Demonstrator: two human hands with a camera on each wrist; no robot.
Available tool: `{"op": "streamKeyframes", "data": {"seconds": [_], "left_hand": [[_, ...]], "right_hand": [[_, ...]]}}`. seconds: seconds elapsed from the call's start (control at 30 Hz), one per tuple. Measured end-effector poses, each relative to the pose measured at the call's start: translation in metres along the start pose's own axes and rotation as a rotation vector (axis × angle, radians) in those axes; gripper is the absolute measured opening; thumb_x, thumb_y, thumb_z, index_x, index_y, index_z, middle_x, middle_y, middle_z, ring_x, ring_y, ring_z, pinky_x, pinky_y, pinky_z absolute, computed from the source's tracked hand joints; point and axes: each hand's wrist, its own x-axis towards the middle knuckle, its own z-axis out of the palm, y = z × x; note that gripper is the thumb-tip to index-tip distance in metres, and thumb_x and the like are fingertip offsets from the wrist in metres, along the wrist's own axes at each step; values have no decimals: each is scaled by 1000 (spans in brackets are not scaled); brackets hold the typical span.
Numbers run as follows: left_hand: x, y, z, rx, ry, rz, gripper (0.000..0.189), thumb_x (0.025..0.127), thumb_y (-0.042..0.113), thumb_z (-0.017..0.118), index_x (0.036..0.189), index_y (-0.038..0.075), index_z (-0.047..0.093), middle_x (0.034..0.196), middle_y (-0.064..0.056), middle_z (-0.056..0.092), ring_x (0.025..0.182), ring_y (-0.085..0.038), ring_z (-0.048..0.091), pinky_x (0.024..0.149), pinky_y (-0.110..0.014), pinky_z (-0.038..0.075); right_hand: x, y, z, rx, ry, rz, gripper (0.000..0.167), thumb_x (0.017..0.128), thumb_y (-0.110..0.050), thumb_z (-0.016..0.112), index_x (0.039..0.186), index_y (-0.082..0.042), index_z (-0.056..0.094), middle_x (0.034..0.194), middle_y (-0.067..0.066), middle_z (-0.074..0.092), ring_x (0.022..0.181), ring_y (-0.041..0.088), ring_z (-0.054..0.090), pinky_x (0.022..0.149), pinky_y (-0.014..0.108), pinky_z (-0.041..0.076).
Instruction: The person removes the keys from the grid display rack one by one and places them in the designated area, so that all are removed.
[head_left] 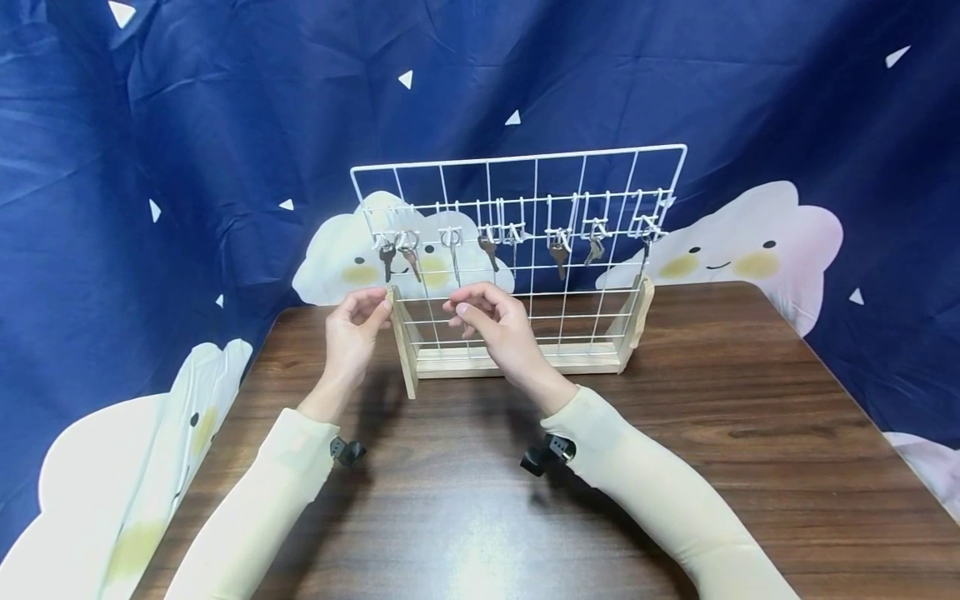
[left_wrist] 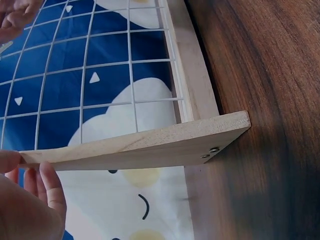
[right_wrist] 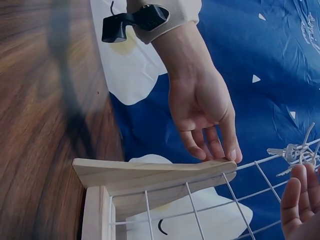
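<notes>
A white wire grid rack (head_left: 517, 160) stands upright in a wooden base (head_left: 517, 362), with several keys (head_left: 558, 254) hanging from its hooks. My left hand (head_left: 352, 333) pinches the top end of the left wooden side panel (head_left: 405, 346) between thumb and fingers. In the left wrist view the thumb and fingertips (left_wrist: 52, 185) lie on either side of that panel's edge. My right hand (head_left: 502, 325) is in front of the grid, below the hanging keys, its fingers loosely bent around nothing. The right wrist view catches its fingers (right_wrist: 300, 200) near a silver key (right_wrist: 289, 152).
The rack rests toward the back of a dark brown wooden table (head_left: 720, 467). At the rack's other end stands the right wooden side panel (head_left: 637, 317). Behind hangs a blue curtain (head_left: 247, 92) printed with smiling clouds. Each sleeve carries a black wrist camera (head_left: 551, 454).
</notes>
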Motion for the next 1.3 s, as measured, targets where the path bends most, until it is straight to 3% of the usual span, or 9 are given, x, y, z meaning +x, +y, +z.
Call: {"op": "streamKeyframes", "data": {"seconds": [0.17, 0.33, 0.67, 0.97, 1.17, 1.3], "left_hand": [[1, 0, 0, -5, -5, 3, 26, 91, 6, 72, 115, -1, 67, 96, 9, 70, 84, -7, 65, 71, -19, 62], [1, 1, 0, -1, -10, 4, 26, 91, 5, 72, 116, -1, 67, 97, 8, 70, 85, -7, 66, 74, -24, 63], [2, 0, -2, 0, -22, -8, 31, 91, 8, 72, 119, -3, 65, 99, 10, 70, 89, -6, 67, 79, -29, 64], [2, 1, -2, -1, -24, -7, 28, 91, 9, 72, 117, -1, 67, 100, 8, 70, 87, -8, 66, 72, -19, 62], [2, -1, -3, 12, -25, -14, 27, 91, 11, 73, 116, 2, 67, 101, 8, 70, 90, -9, 67, 79, -30, 64], [3, -2, -4, 9, -28, -20, 28, 91, 12, 73, 117, 2, 67, 102, 8, 70, 91, -9, 67, 82, -34, 64]], "right_hand": [[6, 2, 6, -8, -1, 26, 22, 97, -8, 60, 114, 4, 63, 111, 27, 69, 81, 12, 69, 69, 28, 60], [11, 6, 12, -16, 1, 57, 22, 97, -11, 62, 115, 2, 63, 112, 25, 70, 84, 18, 70, 71, 29, 60], [24, 6, 26, -21, 3, 61, 22, 97, -12, 61, 114, 0, 64, 109, 21, 71, 82, 10, 69, 72, 25, 59], [35, 5, 40, 29, 9, 77, 19, 97, -10, 62, 112, 2, 65, 112, 29, 68, 77, 7, 68, 67, 25, 56], [39, 4, 49, 75, -16, 66, 21, 97, -7, 61, 114, 5, 64, 113, 31, 66, 76, 8, 66, 64, 27, 55], [41, 5, 54, 89, -29, 72, 22, 98, -9, 61, 116, 4, 65, 113, 30, 67, 76, 8, 66, 62, 22, 54]]}}
